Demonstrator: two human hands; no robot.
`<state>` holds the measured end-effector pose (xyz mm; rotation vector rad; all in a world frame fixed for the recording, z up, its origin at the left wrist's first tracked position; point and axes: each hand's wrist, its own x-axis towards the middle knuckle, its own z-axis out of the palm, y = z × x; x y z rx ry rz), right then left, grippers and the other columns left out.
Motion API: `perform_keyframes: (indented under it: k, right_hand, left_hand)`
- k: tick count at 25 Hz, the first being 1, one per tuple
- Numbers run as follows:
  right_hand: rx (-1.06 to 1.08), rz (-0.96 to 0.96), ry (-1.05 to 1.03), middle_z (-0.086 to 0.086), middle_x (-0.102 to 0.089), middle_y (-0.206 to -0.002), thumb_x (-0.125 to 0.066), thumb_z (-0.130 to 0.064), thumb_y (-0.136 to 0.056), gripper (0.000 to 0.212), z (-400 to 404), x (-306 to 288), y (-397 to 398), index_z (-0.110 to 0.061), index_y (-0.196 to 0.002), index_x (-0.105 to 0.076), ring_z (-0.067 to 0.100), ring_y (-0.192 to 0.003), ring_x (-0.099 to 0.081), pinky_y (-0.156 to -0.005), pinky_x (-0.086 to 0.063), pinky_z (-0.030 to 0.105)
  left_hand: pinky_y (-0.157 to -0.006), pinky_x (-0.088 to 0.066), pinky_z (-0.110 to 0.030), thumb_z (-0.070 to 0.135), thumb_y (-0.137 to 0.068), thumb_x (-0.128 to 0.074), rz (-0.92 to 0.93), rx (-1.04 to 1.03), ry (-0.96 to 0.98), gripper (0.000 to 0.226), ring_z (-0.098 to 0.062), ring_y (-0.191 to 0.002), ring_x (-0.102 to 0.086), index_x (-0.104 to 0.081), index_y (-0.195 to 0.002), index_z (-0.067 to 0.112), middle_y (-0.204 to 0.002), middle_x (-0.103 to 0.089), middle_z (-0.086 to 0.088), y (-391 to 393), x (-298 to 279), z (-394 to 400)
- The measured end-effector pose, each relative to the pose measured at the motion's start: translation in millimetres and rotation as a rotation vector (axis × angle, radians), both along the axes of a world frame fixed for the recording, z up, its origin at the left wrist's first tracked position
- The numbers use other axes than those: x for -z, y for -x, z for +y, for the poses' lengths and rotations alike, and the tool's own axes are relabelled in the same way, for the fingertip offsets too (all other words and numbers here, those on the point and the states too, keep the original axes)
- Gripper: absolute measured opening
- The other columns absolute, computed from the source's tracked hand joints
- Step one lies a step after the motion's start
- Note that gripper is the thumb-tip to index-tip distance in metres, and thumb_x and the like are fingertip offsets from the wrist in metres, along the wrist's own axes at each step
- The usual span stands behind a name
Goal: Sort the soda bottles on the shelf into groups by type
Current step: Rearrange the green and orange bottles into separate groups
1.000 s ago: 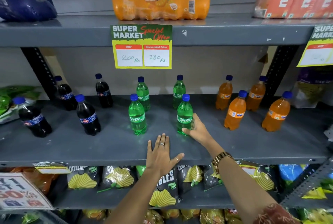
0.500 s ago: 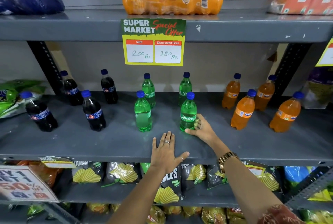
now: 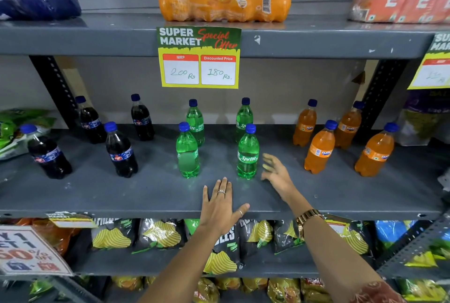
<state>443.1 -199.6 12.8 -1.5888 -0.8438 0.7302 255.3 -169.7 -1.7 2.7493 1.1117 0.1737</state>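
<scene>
Our left hand (image 3: pixel 220 205) lies flat on the shelf (image 3: pixel 146 193) for support; our right hand (image 3: pixel 276 173), fingers spread and empty, hovers beside the near-right Sprite bottle (image 3: pixel 247 154), which stands mid-shelf in the green group.

The right hand (image 3: pixel 276 173), closed around the base of the front right Sprite bottle (image 3: pixel 248 156) in both earlier frames, is now off it: the fingers (image 3: pixel 269 159) are spread and blurred, just beside the bottle with a clear gap between. The bottle stands upright on the grey shelf (image 3: pixel 151 193), its label now facing the camera. The front left Sprite bottle (image 3: pixel 187 154), whose label read clearly at first, now shows a plain green side. The camera view sits slightly lower and further left than half a second ago.
</scene>
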Motion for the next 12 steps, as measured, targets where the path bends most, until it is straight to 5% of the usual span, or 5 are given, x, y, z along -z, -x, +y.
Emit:
perform_keyframes:
  k: [3, 6, 8, 10, 12]
  right_hand:
    - [0.370, -0.057, -0.050, 0.020, -0.058, -0.112, -0.049, 0.017, -0.077, 0.035, -19.6, 8.9, -20.4, 0.002, -0.109, -0.053, 0.028, -0.096, -0.056, -0.076, -0.050, 0.036]
    - [0.651, -0.070, -0.093, 0.017, -0.058, -0.094, -0.055, 0.009, -0.079, 0.023, -43.4, 4.8, -37.3, 0.002, -0.101, -0.055, 0.027, -0.083, -0.054, -0.075, -0.045, 0.034]
    - [0.730, -0.064, -0.098, 0.013, -0.053, -0.089, -0.058, 0.007, -0.079, 0.025, -53.1, 1.7, -47.9, 0.002, -0.103, -0.050, 0.025, -0.081, -0.052, -0.076, -0.042, 0.032]
    - [0.782, -0.082, -0.082, 0.009, -0.049, -0.084, -0.063, 0.005, -0.077, 0.032, -56.6, 1.9, -55.8, 0.000, -0.104, -0.046, 0.028, -0.080, -0.053, -0.079, -0.045, 0.039]
    - [0.806, -0.118, -0.077, 0.010, -0.047, -0.088, -0.068, 0.004, -0.073, 0.042, -59.6, 2.6, -65.3, -0.003, -0.105, -0.042, 0.032, -0.086, -0.053, -0.087, -0.046, 0.049]
  left_hand:
    - [-0.112, -0.025, -0.047, 0.049, -0.079, -0.008, -0.077, 0.074, 0.001, 0.078, -0.024, -0.132, -0.040, -0.045, -0.131, 0.005, -0.139, -0.047, -0.013, -7.9, 1.0, -15.4]
    - [-0.086, -0.053, -0.038, 0.033, -0.082, -0.024, -0.030, 0.112, 0.054, 0.051, -0.015, -0.101, -0.066, -0.068, -0.102, 0.014, -0.102, -0.072, -0.001, -22.7, -1.4, -29.1]
    - [-0.097, -0.046, -0.039, 0.035, -0.083, -0.015, -0.059, 0.104, 0.020, 0.061, -0.016, -0.115, -0.058, -0.062, -0.115, 0.011, -0.118, -0.066, -0.005, -33.4, -3.6, -33.5]
    - [-0.114, -0.021, -0.042, 0.039, -0.090, -0.007, -0.039, 0.153, -0.010, 0.064, -0.020, -0.137, -0.032, -0.036, -0.138, 0.006, -0.146, -0.039, -0.010, -45.2, -2.5, -33.2]
    - [-0.117, -0.008, -0.042, 0.036, -0.099, -0.019, 0.015, 0.151, -0.006, 0.053, -0.020, -0.143, -0.015, -0.020, -0.144, 0.007, -0.155, -0.021, -0.008, -54.7, -1.5, -32.8]
